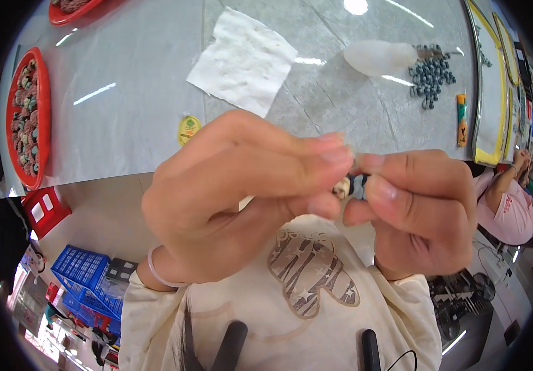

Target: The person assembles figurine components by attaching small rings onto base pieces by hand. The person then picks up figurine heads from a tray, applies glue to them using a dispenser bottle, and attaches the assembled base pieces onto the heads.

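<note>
left hand (241,198): fingers pinched on the pale end of a short bead string (352,185), raised above the grey table (124,123).
right hand (421,210): fingers closed on its dark beads.
handling: judged light, hard, slippery, floppy between beads; pinch single beads.
nearby: loose dark beads (430,77), paper towel (241,59), red trays (28,117).

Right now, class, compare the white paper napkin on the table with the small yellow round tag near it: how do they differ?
The white paper napkin is a large, roughly square sheet, crinkled and plain white; the small yellow round tag is far smaller, round, and yellow with a green mark. The napkin lies further up the grey table, while the tag sits close to its near edge, just above the left hand. Both lie flat, untouched by either hand.
</note>
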Tool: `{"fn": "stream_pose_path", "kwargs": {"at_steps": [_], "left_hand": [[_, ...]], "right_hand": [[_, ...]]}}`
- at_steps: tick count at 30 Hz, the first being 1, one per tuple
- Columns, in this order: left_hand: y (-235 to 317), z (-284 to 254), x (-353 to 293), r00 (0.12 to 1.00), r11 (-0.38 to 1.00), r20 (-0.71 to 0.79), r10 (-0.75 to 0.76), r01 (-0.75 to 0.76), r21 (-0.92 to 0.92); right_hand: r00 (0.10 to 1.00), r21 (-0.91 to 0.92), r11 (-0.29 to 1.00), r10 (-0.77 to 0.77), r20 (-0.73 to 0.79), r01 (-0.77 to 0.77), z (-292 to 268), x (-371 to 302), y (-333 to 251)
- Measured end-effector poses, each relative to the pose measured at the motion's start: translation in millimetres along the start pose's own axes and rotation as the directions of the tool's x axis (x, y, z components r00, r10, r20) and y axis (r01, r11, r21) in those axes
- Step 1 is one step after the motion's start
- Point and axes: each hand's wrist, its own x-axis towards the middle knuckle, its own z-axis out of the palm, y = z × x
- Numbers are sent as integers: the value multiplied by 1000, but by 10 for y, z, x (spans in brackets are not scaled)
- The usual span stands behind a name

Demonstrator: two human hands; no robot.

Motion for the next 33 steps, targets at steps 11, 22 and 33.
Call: {"fn": "stream_pose_path", "kwargs": {"at_steps": [11, 22, 33], "left_hand": [[157, -691, 136, 873, 998, -487, 40, -54, -15], [160, -1695, 726, 969, 572, -193, 156, 71, 817], [-49, -1545, 1179, 996, 368, -35, -77, 61, 928]], "right_hand": [[967, -137, 970, -221, -128, 203, 64, -39, 57], [993, -49, 998, -41, -107, 36, -78, -48, 257], [932, -56, 986, 126, -338, -154, -386, -143, 480]]}}
